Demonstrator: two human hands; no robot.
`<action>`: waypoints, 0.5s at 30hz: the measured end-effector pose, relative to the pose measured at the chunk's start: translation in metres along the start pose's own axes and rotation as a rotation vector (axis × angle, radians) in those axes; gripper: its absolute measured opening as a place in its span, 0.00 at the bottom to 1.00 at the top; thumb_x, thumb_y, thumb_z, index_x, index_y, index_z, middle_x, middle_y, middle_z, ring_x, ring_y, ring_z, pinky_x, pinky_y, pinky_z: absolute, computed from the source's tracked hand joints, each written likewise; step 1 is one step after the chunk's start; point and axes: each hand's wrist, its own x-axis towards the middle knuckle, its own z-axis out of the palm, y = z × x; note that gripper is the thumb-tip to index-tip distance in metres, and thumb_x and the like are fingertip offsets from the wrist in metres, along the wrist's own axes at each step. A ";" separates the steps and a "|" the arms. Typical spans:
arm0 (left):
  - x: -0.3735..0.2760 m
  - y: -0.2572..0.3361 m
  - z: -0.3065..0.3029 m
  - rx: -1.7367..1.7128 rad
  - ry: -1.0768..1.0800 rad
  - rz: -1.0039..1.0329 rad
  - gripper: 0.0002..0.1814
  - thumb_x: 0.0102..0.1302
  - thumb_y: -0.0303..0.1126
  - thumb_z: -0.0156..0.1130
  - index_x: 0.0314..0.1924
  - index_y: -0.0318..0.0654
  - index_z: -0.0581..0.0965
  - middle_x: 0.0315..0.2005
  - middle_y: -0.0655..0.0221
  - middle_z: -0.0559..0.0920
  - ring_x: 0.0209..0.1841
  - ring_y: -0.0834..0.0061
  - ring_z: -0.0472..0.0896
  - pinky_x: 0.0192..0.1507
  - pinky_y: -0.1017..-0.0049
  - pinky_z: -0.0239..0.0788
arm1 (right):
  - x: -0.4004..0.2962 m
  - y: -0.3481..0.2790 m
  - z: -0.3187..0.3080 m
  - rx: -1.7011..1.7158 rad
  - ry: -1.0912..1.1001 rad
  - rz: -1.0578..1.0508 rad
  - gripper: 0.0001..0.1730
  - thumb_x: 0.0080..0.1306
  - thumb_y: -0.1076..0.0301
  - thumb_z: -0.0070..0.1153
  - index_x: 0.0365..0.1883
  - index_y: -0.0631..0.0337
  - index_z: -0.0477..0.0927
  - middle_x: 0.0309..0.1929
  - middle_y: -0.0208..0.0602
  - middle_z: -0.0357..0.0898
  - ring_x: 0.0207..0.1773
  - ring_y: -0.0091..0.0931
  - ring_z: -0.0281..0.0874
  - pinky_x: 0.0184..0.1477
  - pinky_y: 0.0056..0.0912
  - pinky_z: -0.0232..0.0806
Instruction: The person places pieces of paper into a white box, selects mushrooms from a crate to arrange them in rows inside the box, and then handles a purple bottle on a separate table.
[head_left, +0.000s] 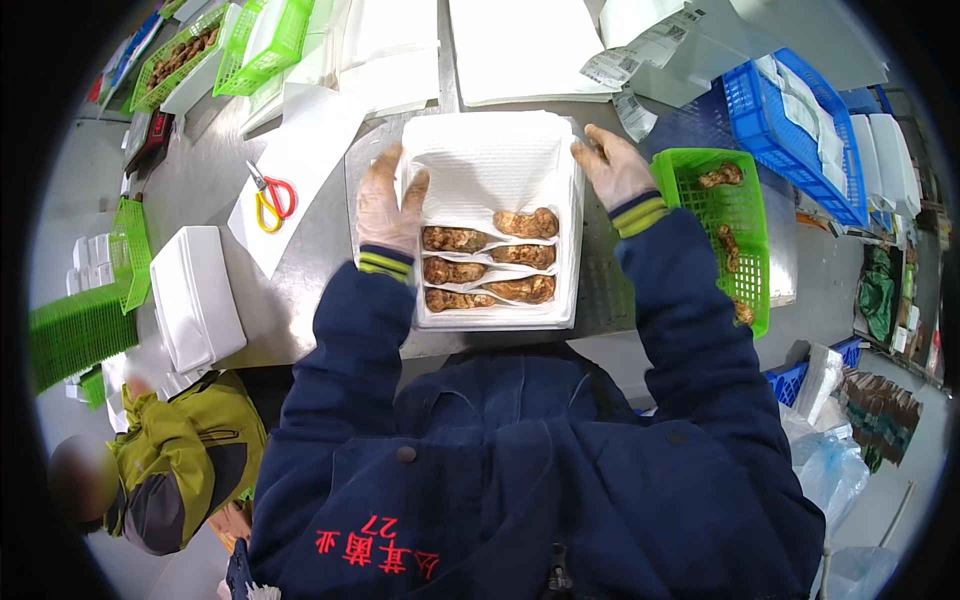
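Observation:
A white foam box (574, 247) lined with white paper stands before me on the metal table. Several brown mushrooms (523, 256) lie in two columns in its near part, with folds of paper between them. The far part shows bare lining paper. My left hand (390, 201), in a thin pale glove, is at the box's left wall, thumb over the rim, fingers apart. Just outside the upper right corner is my right hand (613, 165), gloved too, its fingers apart and holding nothing. A green plastic basket (757, 202) with a few mushrooms stands right of my right forearm.
Red-and-yellow-handled scissors (271, 201) lie on white paper at the left, near a white foam lid or box (196, 292). Paper stacks (525, 52) and printed labels (634, 64) lie beyond the box. A blue crate (795, 135) stands far right. A person (187, 457) is at the lower left.

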 end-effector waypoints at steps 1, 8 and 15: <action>0.016 -0.010 0.005 -0.014 -0.005 -0.095 0.36 0.64 0.48 0.67 0.64 0.31 0.70 0.59 0.47 0.75 0.63 0.50 0.72 0.65 0.60 0.63 | 0.021 0.016 0.010 0.126 -0.013 0.145 0.40 0.67 0.37 0.51 0.61 0.66 0.75 0.59 0.54 0.76 0.62 0.42 0.73 0.68 0.36 0.61; 0.076 -0.044 0.025 -0.514 -0.340 -0.432 0.44 0.60 0.58 0.69 0.64 0.31 0.71 0.65 0.50 0.70 0.68 0.61 0.67 0.69 0.69 0.58 | 0.057 -0.004 0.035 0.886 -0.218 0.491 0.40 0.65 0.38 0.59 0.57 0.70 0.77 0.53 0.45 0.81 0.55 0.30 0.77 0.62 0.31 0.65; 0.028 -0.034 0.008 -0.801 -0.244 -0.253 0.25 0.63 0.39 0.71 0.58 0.40 0.79 0.67 0.58 0.69 0.68 0.67 0.66 0.67 0.69 0.60 | -0.016 0.013 0.036 0.498 -0.081 0.035 0.24 0.58 0.54 0.72 0.47 0.60 0.86 0.72 0.55 0.60 0.74 0.45 0.56 0.74 0.42 0.50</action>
